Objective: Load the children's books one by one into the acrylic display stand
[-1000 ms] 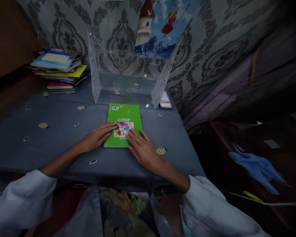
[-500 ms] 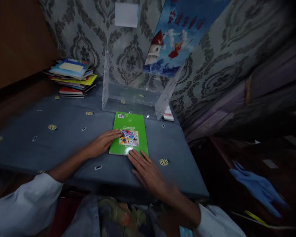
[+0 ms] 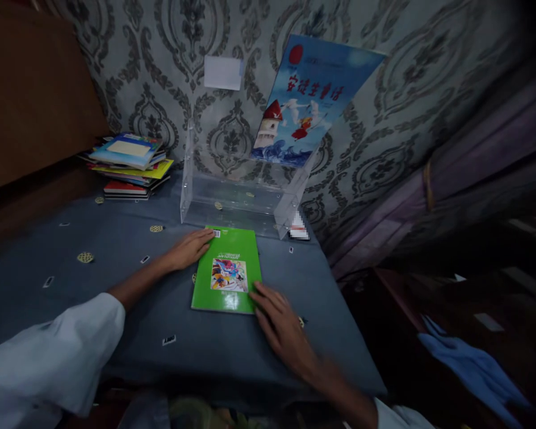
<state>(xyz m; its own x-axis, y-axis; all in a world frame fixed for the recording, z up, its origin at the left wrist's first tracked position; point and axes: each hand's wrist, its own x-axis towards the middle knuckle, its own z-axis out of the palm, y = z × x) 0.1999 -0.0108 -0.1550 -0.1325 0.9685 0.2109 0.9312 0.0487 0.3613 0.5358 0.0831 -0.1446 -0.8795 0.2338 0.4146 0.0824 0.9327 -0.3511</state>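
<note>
A green book (image 3: pixel 227 244) with a colourful picture panel lies flat on the blue cloth-covered table (image 3: pixel 129 286), its printing upside down to me. My left hand (image 3: pixel 191 249) rests its outstretched fingertips on the book's far left corner, by the barcode. At the near right edge of the book, my right hand (image 3: pixel 280 319) has its fingers extended, the tips touching the cover's side. Neither hand is wrapped round anything. Just beyond the book stands a clear acrylic rack (image 3: pixel 232 193).
A stack of books (image 3: pixel 129 164) sits at the back left. A blue picture book (image 3: pixel 312 101) stands upright above the rack's right part, before the patterned wall. A small white item (image 3: pixel 299 227) lies by the rack's right foot. Blue cloth (image 3: pixel 469 363) hangs at the lower right.
My left hand has slid up the book to its far left corner. My right hand has shifted from the near edge to the right side. The camera view has tilted upward.
</note>
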